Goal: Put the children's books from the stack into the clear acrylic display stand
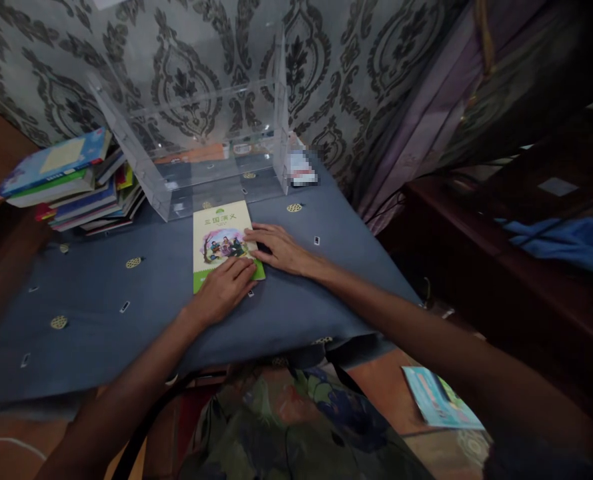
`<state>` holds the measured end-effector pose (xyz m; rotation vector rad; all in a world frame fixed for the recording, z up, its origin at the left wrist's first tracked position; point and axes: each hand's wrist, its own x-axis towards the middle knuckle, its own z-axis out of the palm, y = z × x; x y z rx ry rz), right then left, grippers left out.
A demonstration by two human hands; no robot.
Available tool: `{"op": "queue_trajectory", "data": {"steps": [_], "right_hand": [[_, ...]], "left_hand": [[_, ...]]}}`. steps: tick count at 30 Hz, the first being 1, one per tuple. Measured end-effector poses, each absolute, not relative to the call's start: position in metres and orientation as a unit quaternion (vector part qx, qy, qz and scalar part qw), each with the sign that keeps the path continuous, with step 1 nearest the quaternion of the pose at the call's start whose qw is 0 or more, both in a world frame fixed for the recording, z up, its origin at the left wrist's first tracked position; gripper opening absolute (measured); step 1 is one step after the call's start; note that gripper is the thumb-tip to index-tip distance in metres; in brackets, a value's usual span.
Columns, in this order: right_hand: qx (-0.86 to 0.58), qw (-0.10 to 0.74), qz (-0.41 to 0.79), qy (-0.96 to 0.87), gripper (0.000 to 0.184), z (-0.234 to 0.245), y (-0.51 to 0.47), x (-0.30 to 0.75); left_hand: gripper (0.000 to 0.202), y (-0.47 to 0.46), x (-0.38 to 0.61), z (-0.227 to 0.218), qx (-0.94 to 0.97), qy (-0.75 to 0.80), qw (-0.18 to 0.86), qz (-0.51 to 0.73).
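A closed book with a cream and green cover and a picture of several figures lies flat on the blue cloth. My left hand rests over its lower edge, fingers stretched toward the right corner. From the right, my right hand lays its fingertips on the book's right edge, the fingers extended. Neither hand grips the book. Just behind it stands a clear plastic rack with upright side panels.
A leaning stack of books sits at the left of the cloth-covered table. Papers lie behind the rack. Dark red furniture with a blue cloth stands at right. A turquoise booklet is on the floor. An arm blurs at far left.
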<state>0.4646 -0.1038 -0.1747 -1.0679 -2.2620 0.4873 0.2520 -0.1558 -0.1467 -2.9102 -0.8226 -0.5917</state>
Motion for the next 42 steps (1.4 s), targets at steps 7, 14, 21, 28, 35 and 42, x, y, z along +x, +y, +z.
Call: {"op": "queue_trajectory", "data": {"steps": [7,14,21,28,35,42], "right_hand": [[-0.388,0.347,0.266,-0.812,0.034,-0.17,-0.135,0.47],[-0.385,0.374,0.349,-0.768,0.032,-0.169,-0.136,0.468],[-0.38,0.379,0.358,-0.764,0.029,-0.166,-0.136,0.468],[-0.377,0.374,0.371,-0.762,0.031,-0.166,-0.137,0.47],[-0.361,0.341,0.299,-0.815,0.044,-0.168,-0.133,0.476],[-0.36,0.312,0.279,-0.834,0.05,-0.172,-0.131,0.48]], "left_hand": [[0.032,-0.156,0.254,-0.147,-0.945,-0.266,0.039,-0.189],[0.032,-0.156,0.254,-0.143,-0.945,-0.263,0.061,-0.185],[0.03,-0.156,0.254,-0.139,-0.947,-0.264,0.051,-0.176],[0.029,-0.157,0.254,-0.137,-0.946,-0.265,0.048,-0.179],[0.027,-0.157,0.253,-0.14,-0.946,-0.258,0.058,-0.187],[0.032,-0.169,0.248,-0.145,-0.948,-0.259,0.075,-0.167]]}}
